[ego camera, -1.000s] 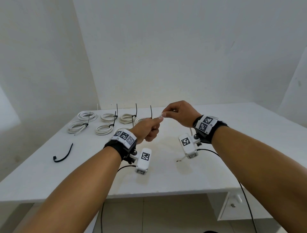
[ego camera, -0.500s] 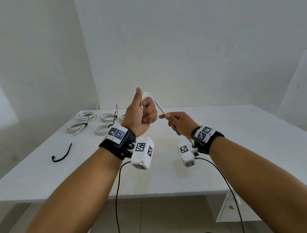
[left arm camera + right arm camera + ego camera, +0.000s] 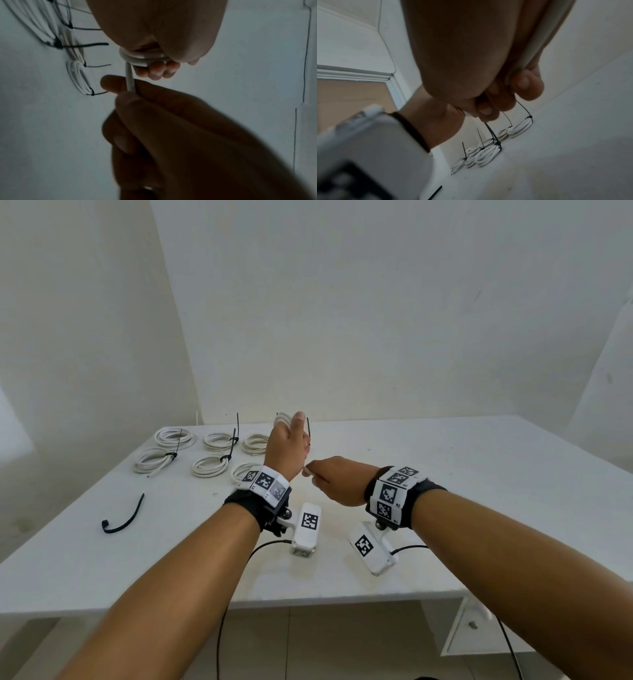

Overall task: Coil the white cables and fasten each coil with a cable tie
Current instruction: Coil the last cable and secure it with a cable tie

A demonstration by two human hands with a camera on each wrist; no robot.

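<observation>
Left hand [image 3: 287, 447] is raised at frame centre, above the desk [image 3: 462, 474], fingers pointing up with the white cable [image 3: 140, 57] wound round them in several turns; left wrist view shows the loops stacked across the fingers [image 3: 155, 71], which curl round the coil. Free end of the cable runs from the coil straight down-frame in that view, long axis near vertical, into the right hand [image 3: 171, 121]. Right hand pinches that end between thumb and forefinger, other fingers curled; in the head view it sits just right of and below the left hand [image 3: 337, 479], the white tip poking out toward the left wrist.

Finished coils [image 3: 212, 465] lie flat on the desk in two rows at upper left of the head view, each cinched with a black cable tie, tails sticking up. One loose black cable tie [image 3: 125, 517] lies curved on the desk at left, well apart from the coils
</observation>
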